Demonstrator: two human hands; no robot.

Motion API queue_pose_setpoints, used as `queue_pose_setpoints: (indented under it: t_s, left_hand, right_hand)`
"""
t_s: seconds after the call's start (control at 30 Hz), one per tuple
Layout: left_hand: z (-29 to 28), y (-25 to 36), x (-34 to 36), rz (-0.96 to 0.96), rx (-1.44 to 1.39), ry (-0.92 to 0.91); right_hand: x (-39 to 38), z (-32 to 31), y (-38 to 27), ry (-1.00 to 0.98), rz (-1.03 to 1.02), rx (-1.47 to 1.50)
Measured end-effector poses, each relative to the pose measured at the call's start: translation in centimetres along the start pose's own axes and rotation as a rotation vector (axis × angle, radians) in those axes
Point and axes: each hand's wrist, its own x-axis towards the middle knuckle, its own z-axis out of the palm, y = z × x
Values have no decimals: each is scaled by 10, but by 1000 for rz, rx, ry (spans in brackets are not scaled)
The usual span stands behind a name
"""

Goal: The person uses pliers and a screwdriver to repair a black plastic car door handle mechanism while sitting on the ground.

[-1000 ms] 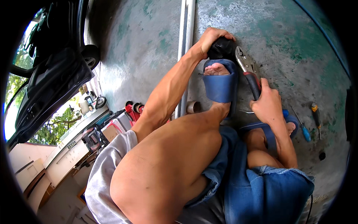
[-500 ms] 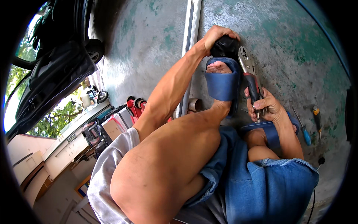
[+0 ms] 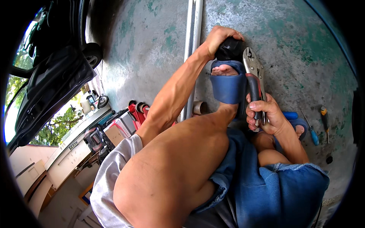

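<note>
My left hand (image 3: 223, 40) is curled over a rounded black object (image 3: 229, 48), whose kind I cannot make out. It rests on the floor just ahead of my left foot's blue slide sandal (image 3: 228, 89). In my right hand (image 3: 268, 113) are locking pliers (image 3: 255, 78) with black and red grips, fingers wrapped round the handles and thumb along the top. The pliers' metal jaws point away from me, beside the black object's right side. Whether the jaws touch it I cannot tell.
On the floor to the right lie a blue-handled screwdriver (image 3: 314, 136) and a black-and-yellow-handled one (image 3: 324, 118). A metal rail (image 3: 193, 41) runs along the floor at left, with a short tube (image 3: 199, 107) beside it. A red tool (image 3: 137, 114) and a car tyre (image 3: 92, 56) are farther left.
My right hand has closed more fully round the pliers' handles, and the pliers have turned slightly. My right foot has shifted a little to the right. The left hand stays on the black object.
</note>
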Motion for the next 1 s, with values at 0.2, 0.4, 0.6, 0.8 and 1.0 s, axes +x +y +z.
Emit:
queue_pose_setpoints:
  t_s: [0.2, 0.4, 0.6, 0.8, 1.0]
  left_hand:
    - [-1, 4, -3, -104, -77, 62]
    - [0, 2, 0, -91, -84, 51]
    - [-2, 4, 1, -213, -161, 55]
    - [-2, 2, 1, -250, -200, 71]
    - [-4, 1, 2, -202, -185, 61]
  right_hand:
    - [6, 25, 6, 45, -7, 48]
    - [17, 45, 17, 89, -69, 128]
    - [14, 43, 8, 120, -20, -3]
    - [6, 26, -10, 88, 19, -91]
    - [-5, 7, -29, 40, 76, -255]
